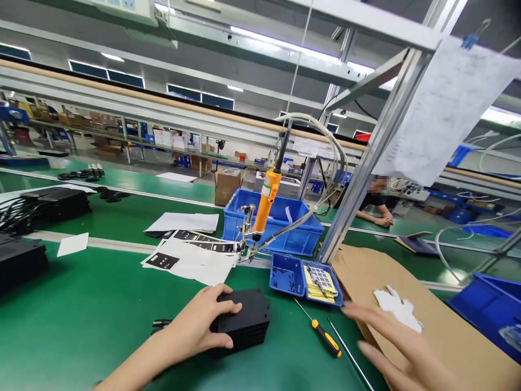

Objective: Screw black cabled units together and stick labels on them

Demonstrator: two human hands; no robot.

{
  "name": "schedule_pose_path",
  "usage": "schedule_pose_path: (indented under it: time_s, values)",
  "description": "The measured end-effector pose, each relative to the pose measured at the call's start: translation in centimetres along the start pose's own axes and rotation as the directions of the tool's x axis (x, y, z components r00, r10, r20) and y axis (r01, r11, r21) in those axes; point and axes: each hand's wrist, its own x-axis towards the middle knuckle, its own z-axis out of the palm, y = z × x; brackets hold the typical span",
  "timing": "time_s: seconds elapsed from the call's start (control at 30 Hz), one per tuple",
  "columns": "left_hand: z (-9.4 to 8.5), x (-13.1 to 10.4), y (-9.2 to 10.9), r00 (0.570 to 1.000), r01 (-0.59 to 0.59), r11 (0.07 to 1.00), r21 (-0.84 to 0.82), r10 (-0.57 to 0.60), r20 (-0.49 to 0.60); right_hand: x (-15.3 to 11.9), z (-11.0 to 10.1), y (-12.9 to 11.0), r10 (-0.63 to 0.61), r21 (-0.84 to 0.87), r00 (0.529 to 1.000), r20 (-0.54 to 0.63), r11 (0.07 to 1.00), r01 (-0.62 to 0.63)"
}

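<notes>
My left hand [199,320] grips a black box-shaped device [250,320] with ridged sides from its left, thumb at the front and fingers over the top. The device rests on the green table; a dark cable end [160,324] shows behind my wrist. My right hand [402,342], slightly blurred, is held with fingers apart and nothing in it, over the cardboard [378,266]. Between my hands lie a yellow-and-black screwdriver [326,339] and a thin metal rod [350,355]. Beyond them are a small blue tray with dark screws [275,266] and another holding yellow-edged labels [321,282].
An orange electric screwdriver [266,201] hangs before a large blue bin [301,233]. Printed sheets [199,263] lie behind my left hand. Black devices with cables [61,203] sit at left. A metal post [366,152] rises at right; a person [378,209] sits beyond it.
</notes>
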Motion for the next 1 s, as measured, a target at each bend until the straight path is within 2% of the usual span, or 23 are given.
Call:
schedule_pose_path:
  time_s: [0.07, 0.13, 0.2, 0.23, 0.27, 0.33, 0.43, 0.5, 0.63, 0.77, 0.83, 1.0]
  values:
    - [0.2, 0.1, -0.4, 1.000, 0.006, 0.997, -0.079, -0.008, -0.028, 8.0, 1.8, -2.7, 0.020, 0.157, 1.000, 0.021, 0.987, -0.023]
    - [0.8, 0.1, -0.5, 0.998, 0.006, 0.994, -0.107, -0.013, -0.059, 16.2, 4.2, -4.7, 0.004, 0.391, 1.000, -0.010, 0.920, 0.000]
    - [1.3, 0.0, -0.5, 0.997, 0.022, 0.995, -0.092, -0.029, -0.068, 23.2, 6.9, -5.8, 0.072, 0.666, 0.994, -0.078, 0.746, -0.002]
    - [1.4, -0.1, -0.5, 0.997, 0.033, 0.997, -0.076, -0.038, -0.068, 25.9, 8.3, -6.1, 0.090, 0.806, 0.992, -0.083, 0.592, 0.014]
    - [1.5, -0.1, -0.4, 0.997, 0.044, 0.997, -0.058, -0.047, -0.065, 27.9, 9.5, -6.4, 0.076, 0.903, 0.995, -0.070, 0.428, 0.031]
    - [1.7, -0.3, -0.3, 0.997, 0.062, 0.998, -0.025, -0.063, -0.050, 30.3, 11.4, -6.9, 0.080, 0.949, 0.993, -0.092, 0.309, 0.063]
    - [1.9, -0.5, -0.4, 0.997, 0.068, 0.998, 0.000, -0.068, -0.038, 30.7, 12.6, -8.0, 0.156, 0.961, 0.976, -0.155, 0.254, 0.112]
    - [2.2, -0.6, -0.6, 0.996, 0.055, 0.998, 0.004, -0.055, -0.070, 29.9, 12.0, -9.0, 0.227, 0.964, 0.955, -0.189, 0.226, 0.137]
    - [2.9, -0.7, -1.0, 0.989, 0.035, 0.999, 0.001, -0.035, -0.146, 27.8, 8.6, -10.8, 0.314, 0.967, 0.922, -0.227, 0.186, 0.175]
    - [3.1, -0.6, -1.0, 0.987, 0.034, 0.999, -0.015, -0.036, -0.158, 26.1, 5.9, -11.6, 0.323, 0.949, 0.900, -0.292, 0.218, 0.229]
    - [3.1, -0.6, -0.9, 0.986, 0.044, 0.999, -0.017, -0.046, -0.158, 25.5, 5.7, -11.7, 0.322, 0.944, 0.897, -0.303, 0.231, 0.236]
    - [2.8, -0.7, -0.7, 0.984, 0.029, 1.000, -0.001, -0.029, -0.177, 24.6, 6.8, -11.3, 0.341, 0.942, 0.890, -0.303, 0.251, 0.224]
